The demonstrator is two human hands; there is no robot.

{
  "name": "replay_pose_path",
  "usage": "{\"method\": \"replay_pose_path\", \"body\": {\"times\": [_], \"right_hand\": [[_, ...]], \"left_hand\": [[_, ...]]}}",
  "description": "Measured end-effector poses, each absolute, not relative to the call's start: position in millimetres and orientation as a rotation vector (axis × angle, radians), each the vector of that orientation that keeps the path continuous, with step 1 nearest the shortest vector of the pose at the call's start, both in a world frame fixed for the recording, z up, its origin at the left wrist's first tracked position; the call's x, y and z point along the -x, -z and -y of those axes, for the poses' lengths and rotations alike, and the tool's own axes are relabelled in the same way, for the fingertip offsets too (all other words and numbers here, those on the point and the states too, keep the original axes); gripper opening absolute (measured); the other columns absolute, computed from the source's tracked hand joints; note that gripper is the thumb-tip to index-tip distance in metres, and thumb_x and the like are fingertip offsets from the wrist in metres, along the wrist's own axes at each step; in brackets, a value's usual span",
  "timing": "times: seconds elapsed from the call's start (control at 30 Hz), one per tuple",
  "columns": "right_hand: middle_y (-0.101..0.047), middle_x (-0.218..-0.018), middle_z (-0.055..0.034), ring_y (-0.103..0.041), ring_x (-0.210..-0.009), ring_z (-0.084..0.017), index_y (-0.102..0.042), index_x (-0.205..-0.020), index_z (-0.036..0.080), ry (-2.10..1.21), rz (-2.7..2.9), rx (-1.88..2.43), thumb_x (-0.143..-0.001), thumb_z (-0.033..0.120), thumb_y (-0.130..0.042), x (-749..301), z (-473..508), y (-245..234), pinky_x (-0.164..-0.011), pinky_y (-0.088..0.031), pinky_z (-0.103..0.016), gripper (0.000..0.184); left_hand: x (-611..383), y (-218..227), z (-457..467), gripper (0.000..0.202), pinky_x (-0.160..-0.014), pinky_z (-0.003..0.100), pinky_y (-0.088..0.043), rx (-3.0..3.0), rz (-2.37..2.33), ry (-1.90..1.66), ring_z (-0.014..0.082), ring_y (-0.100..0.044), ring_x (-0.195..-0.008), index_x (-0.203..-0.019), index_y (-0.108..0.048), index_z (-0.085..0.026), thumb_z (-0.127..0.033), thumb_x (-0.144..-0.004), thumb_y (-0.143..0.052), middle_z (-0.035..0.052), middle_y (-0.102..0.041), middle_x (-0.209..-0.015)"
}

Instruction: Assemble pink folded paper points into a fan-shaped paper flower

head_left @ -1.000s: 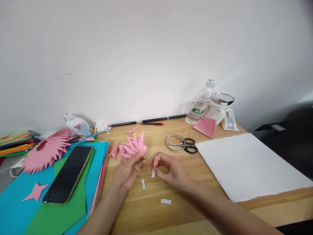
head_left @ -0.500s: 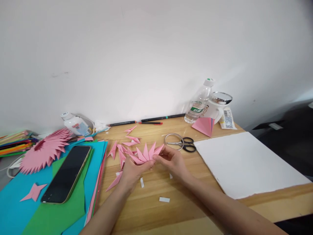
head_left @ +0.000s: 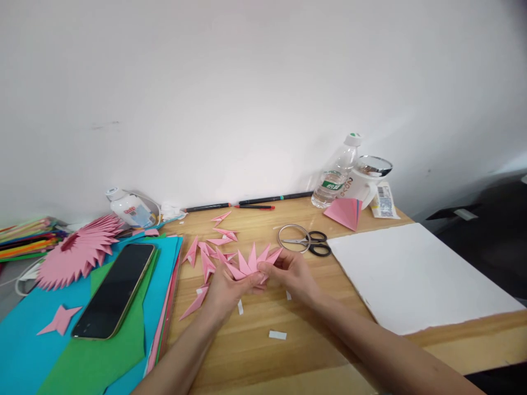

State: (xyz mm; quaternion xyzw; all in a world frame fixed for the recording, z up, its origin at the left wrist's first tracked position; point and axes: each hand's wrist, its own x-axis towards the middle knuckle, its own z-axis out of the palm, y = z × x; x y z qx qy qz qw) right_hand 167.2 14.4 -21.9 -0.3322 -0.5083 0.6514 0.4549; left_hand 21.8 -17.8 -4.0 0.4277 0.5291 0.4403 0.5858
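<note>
Between my hands is a fan of joined pink folded-paper pieces (head_left: 252, 262), its points facing up and away from me. My left hand (head_left: 230, 291) pinches its left side, thumb across the lower edge. On the right side my right hand (head_left: 288, 271) grips it between thumb and fingers. Several loose pink folded pieces (head_left: 197, 303) lie on the wooden table just beyond and left of my left hand, some with white strips on them. Small white paper strips (head_left: 277, 335) lie on the table below my hands. The fan's underside is hidden.
At left, a phone (head_left: 114, 291) rests on coloured paper sheets (head_left: 24, 334) beside a pink paper ring (head_left: 78, 252). Scissors (head_left: 317, 244) and a metal ring (head_left: 284, 237) lie beyond my right hand. A white board (head_left: 420, 280) is at right; a bottle (head_left: 335, 175) and mug (head_left: 366, 184) stand behind.
The paper fan has shifted slightly right and tilted in my hands, its points standing a little differently. Both hands keep hold of it. The view has moved slightly.
</note>
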Motion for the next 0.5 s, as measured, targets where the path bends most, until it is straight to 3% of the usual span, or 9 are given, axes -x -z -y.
{"method": "replay_pose_path", "body": {"times": [0.2, 0.3, 0.37, 0.43, 0.5], "right_hand": [[-0.063, -0.066, -0.0009, -0.058, -0.060, -0.012, -0.061, -0.068, 0.015, -1.578, 1.290, 0.813, -0.066, 0.037, -0.071, -168.6, -15.9, 23.4, -0.057, -0.047, -0.024, 0.025], [-0.065, -0.075, -0.0030, -0.060, -0.068, -0.015, -0.062, -0.077, 0.015, -1.546, 1.375, 0.812, -0.070, 0.040, -0.067, -167.4, -18.0, 26.7, -0.064, -0.048, -0.027, 0.026], [-0.065, -0.086, -0.0054, -0.061, -0.077, -0.017, -0.062, -0.083, 0.016, -1.526, 1.446, 0.742, -0.074, 0.042, -0.064, -167.5, -20.1, 29.0, -0.070, -0.049, -0.030, 0.029], [-0.063, -0.100, -0.0077, -0.059, -0.092, -0.019, -0.059, -0.097, 0.017, -1.498, 1.494, 0.690, -0.078, 0.043, -0.059, -168.2, -21.6, 31.4, -0.078, -0.048, -0.032, 0.032], [-0.059, -0.109, -0.0087, -0.055, -0.102, -0.019, -0.053, -0.109, 0.020, -1.432, 1.542, 0.719, -0.083, 0.039, -0.054, -168.7, -20.8, 33.1, -0.083, -0.047, -0.034, 0.033]], "left_hand": [[-22.5, 5.2, 16.3, 0.023, -0.066, 0.031, -0.053, -1.099, -1.263, -1.022, 0.0221, -0.066, -0.073, -0.078, -0.071, -0.013, -0.028, -0.061, -0.074, 0.0080, -0.073, -0.078], [-20.8, 8.8, 14.6, 0.017, -0.048, 0.023, -0.046, -1.171, -1.420, -1.032, 0.0159, -0.060, -0.054, -0.058, -0.067, -0.014, -0.030, -0.060, -0.074, 0.0027, -0.067, -0.056], [-18.1, 9.3, 12.9, 0.027, -0.036, 0.020, -0.034, -1.179, -1.514, -1.044, 0.0108, -0.049, -0.039, -0.043, -0.059, -0.014, -0.030, -0.058, -0.074, -0.0009, -0.056, -0.041], [-13.7, 6.6, 10.3, 0.029, -0.033, 0.019, -0.029, -1.142, -1.512, -1.122, 0.0082, -0.043, -0.035, -0.040, -0.055, -0.014, -0.028, -0.056, -0.075, -0.0023, -0.051, -0.037], [-7.7, 0.4, 6.5, 0.021, -0.036, 0.019, -0.033, -1.020, -1.429, -1.327, 0.0087, -0.047, -0.038, -0.048, -0.060, -0.013, -0.025, -0.055, -0.076, -0.0011, -0.057, -0.043]]}}
